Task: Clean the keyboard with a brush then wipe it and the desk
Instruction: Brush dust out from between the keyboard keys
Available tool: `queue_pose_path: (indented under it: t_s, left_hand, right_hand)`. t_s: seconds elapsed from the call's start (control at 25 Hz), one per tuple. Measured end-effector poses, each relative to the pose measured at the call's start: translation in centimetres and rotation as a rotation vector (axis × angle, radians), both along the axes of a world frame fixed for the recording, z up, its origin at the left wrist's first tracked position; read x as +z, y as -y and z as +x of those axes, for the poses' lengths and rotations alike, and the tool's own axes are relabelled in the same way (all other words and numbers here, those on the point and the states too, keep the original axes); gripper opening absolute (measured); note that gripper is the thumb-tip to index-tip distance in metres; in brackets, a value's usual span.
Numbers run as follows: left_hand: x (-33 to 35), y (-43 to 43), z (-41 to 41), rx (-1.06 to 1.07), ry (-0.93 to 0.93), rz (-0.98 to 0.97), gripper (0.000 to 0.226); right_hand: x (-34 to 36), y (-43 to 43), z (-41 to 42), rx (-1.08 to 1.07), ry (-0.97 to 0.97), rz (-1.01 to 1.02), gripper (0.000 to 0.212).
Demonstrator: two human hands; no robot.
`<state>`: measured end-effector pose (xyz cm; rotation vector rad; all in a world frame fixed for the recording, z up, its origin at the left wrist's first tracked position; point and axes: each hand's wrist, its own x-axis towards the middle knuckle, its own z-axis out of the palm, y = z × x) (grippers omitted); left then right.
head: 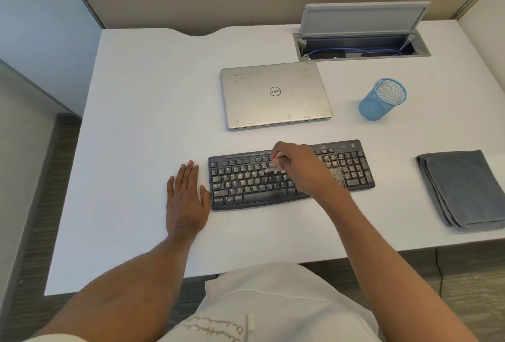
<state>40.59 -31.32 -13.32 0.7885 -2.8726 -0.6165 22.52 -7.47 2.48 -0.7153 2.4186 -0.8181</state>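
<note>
A black keyboard lies on the white desk, with pale crumbs and dust thick over its right part and number pad. My right hand hovers over the keyboard's middle and grips a small light-coloured brush, its bristles down on the upper key rows. My left hand lies flat on the desk, fingers straight, with its thumb against the keyboard's left edge. A folded grey cloth sits on the desk at the right.
A shut silver laptop lies behind the keyboard. A blue mesh pen cup stands to its right. At the back right, a cable hatch stands with its lid raised. Partition walls enclose the desk.
</note>
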Motion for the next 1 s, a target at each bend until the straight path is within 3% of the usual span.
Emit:
queue_pose_path:
  t_s: [0.16,0.44,0.52,0.72,1.0]
  left_hand:
    - [0.0,0.0,0.0,0.006,0.004,0.006,0.065]
    - [-0.3,0.1,-0.1,0.004,0.012,-0.006,0.063]
    - [-0.3,0.0,-0.1,0.005,0.01,-0.005,0.064]
    - [-0.2,0.0,0.0,0.006,0.011,0.004,0.065]
    - [-0.2,0.0,-0.1,0.005,0.002,-0.008,0.064]
  right_hand:
    - [-0.2,-0.7,-0.7,-0.028,0.01,0.055,0.024]
    - [0.5,-6.2,-4.3,-0.223,-0.144,0.266,0.021]
    - [0.7,-5.4,-3.5,-0.216,-0.178,0.217,0.02]
    - [-0.8,-0.7,0.6,-0.053,-0.043,0.044,0.023]
    - [-0.3,-7.1,-2.6,-0.23,-0.094,0.228,0.024]
